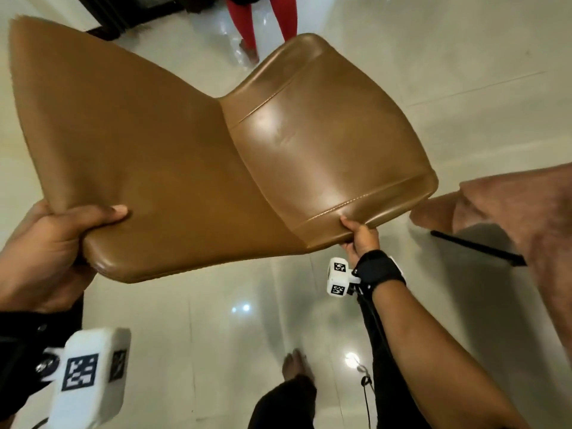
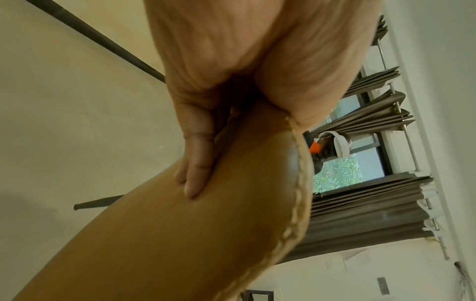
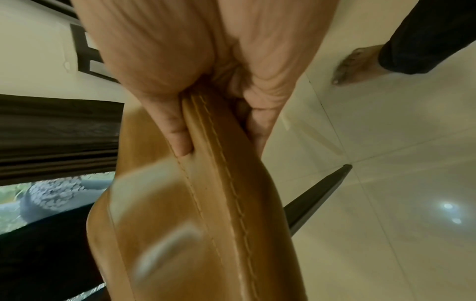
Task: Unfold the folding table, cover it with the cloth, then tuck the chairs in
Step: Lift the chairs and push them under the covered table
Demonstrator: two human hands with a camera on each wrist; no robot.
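Observation:
I hold a tan leather chair [image 1: 185, 150] tilted in the air above the floor. My left hand [image 1: 62, 243] grips the edge of its backrest, thumb on the front face; the left wrist view shows the fingers [image 2: 195, 163] pressed on the leather [image 2: 180, 234]. My right hand [image 1: 359, 233] pinches the stitched edge of the seat, with the thumb [image 3: 177, 134] on one side of the seam [image 3: 219, 203]. At the right edge a brown cloth [image 1: 510, 205] hangs over a table corner, close to the seat. A thin black bar [image 1: 476, 247] shows below the cloth.
Glossy pale floor tiles [image 1: 216, 335] lie beneath the chair. Another person in red trousers [image 1: 263, 23] stands beyond it. Dark furniture [image 1: 123, 13] is at the back left. My bare foot [image 1: 295, 363] is below the seat. Grey curtains and a window [image 2: 360, 193] line one wall.

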